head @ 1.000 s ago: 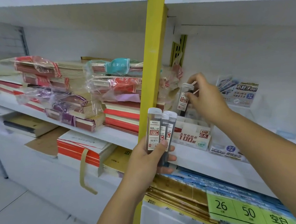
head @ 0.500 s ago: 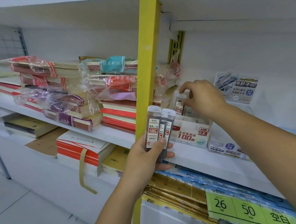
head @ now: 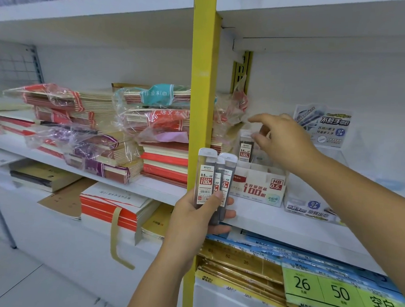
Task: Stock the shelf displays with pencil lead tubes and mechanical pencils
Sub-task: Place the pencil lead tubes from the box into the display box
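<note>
My left hand (head: 192,215) is low in the middle, shut on three grey pencil lead tubes (head: 206,175) with red-and-white 0.5 HB labels, held upright in front of the yellow post. A white and red display box (head: 258,183) marked HB 0.5 sits on the middle shelf. One lead tube (head: 245,148) stands upright in its back left corner. My right hand (head: 286,140) hovers just right of that tube's top with the fingers spread and nothing in them.
A yellow upright post (head: 199,81) splits the shelving. Wrapped stacks of notebooks (head: 90,126) fill the shelf on the left. A second small display box (head: 310,206) and its sign card (head: 325,126) stand on the right. Paper packs with green labels (head: 342,292) lie below.
My right hand lowered a single lead tube into the display box and let go of it; its fingers are now spread. My left hand stayed put with its tubes.
</note>
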The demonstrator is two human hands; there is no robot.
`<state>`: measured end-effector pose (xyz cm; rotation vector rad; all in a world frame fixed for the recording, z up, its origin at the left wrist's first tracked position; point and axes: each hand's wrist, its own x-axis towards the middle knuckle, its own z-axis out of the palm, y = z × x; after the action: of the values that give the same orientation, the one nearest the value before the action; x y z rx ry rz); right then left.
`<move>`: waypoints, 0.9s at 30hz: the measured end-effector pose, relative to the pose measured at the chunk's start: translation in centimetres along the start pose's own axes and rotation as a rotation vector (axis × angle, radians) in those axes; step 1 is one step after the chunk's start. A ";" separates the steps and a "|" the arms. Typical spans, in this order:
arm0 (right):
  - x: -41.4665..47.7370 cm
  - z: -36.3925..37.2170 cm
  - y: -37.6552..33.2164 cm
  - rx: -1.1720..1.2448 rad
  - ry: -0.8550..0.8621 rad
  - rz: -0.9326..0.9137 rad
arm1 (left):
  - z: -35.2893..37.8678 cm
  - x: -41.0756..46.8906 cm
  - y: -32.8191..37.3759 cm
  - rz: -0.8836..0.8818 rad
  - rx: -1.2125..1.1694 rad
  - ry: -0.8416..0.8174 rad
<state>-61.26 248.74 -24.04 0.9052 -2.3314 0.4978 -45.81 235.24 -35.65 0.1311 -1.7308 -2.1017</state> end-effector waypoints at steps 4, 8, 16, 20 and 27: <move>-3.9 -1.3 -2.7 0.498 -0.115 0.061 | 0.1 0.0 0.3 0.005 -0.014 -0.026; -6.5 -1.1 -4.5 0.722 -0.322 0.055 | 0.4 -0.3 0.7 0.012 -0.038 -0.060; -2.9 -3.2 -1.5 0.720 0.308 0.184 | 0.4 -0.2 0.6 0.057 0.012 -0.035; -0.6 -2.2 0.1 0.480 0.178 0.145 | 0.0 0.0 0.6 0.072 0.022 -0.035; 0.6 0.1 0.6 0.251 0.034 0.036 | -0.4 0.4 0.2 0.082 0.043 -0.020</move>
<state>-62.10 248.83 -23.76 0.9610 -2.2919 0.8289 -45.95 234.67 -35.49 0.0505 -1.7628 -2.0144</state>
